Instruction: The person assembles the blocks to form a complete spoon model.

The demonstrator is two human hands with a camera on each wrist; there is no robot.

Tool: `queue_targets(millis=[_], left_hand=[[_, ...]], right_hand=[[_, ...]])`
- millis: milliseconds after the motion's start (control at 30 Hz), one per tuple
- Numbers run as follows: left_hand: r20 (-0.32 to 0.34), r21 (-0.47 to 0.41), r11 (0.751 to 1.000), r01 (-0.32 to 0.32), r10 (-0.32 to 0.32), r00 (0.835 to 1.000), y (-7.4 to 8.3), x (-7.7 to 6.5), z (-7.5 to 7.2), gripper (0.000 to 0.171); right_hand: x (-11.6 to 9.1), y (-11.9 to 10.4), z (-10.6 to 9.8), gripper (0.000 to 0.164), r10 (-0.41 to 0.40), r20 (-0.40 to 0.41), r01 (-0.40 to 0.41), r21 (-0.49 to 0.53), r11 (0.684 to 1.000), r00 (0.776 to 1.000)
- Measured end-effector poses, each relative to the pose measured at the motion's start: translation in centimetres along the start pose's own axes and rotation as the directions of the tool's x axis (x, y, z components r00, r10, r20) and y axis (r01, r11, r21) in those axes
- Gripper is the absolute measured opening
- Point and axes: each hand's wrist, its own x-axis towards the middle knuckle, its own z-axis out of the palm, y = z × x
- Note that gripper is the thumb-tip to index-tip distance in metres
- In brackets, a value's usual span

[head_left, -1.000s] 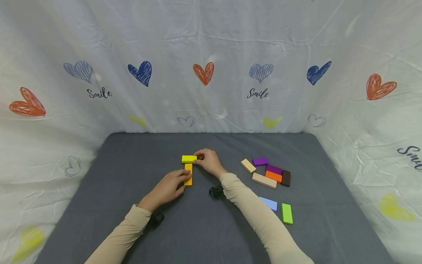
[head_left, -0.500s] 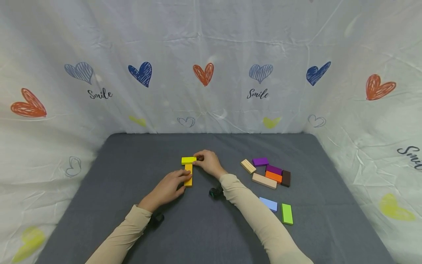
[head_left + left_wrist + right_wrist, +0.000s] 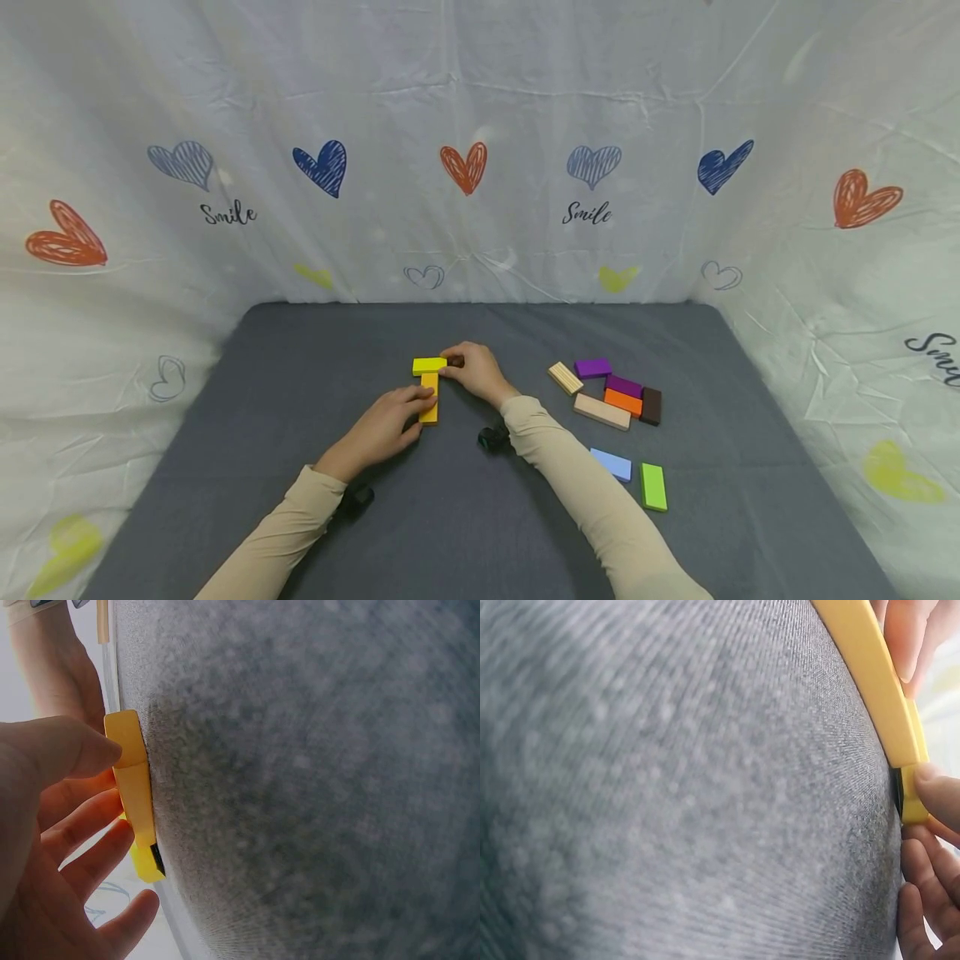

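Two blocks form a T on the dark grey cloth. An orange-yellow block (image 3: 429, 410) points lengthwise toward me, and a bright yellow block (image 3: 428, 366) lies crosswise at its far end. My left hand (image 3: 378, 425) holds the orange-yellow one, thumb at its near end and fingertips along its side and top. With thumb and finger, my right hand (image 3: 480, 372) pinches the right end of the bright yellow block. In the right wrist view, the thumb (image 3: 939, 793) presses that block right where the two meet. A narrow dark gap shows beneath the bright yellow block in the left wrist view.
To the right lie a striped wooden block (image 3: 566, 377), two purple blocks (image 3: 593, 367), an orange block (image 3: 622, 403), a dark brown block (image 3: 651, 407) and a beige block (image 3: 602, 412). Nearer are a light blue block (image 3: 611, 465) and a green block (image 3: 653, 487). A white printed curtain (image 3: 510, 233) surrounds the table.
The bright yellow block, with my right fingers on it, has come slightly toward me against the orange-yellow block's end. My left hand has stayed in place.
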Motion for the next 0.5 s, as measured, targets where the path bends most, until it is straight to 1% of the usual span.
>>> queue_targets(millis=[333, 500], left_hand=[[0.002, -0.006, 1.000, 0.003, -0.003, 1.000, 0.04, -0.02, -0.04, 0.046], [0.004, -0.004, 1.000, 0.001, -0.001, 1.000, -0.02, 0.02, 0.00, 0.046]], right_hand=[[-0.06, 0.11, 0.05, 0.036, -0.019, 0.010, 0.019, -0.018, 1.000, 1.000], [-0.08, 0.20, 0.19, 0.035, -0.038, 0.004, 0.038, -0.054, 0.998, 0.999]])
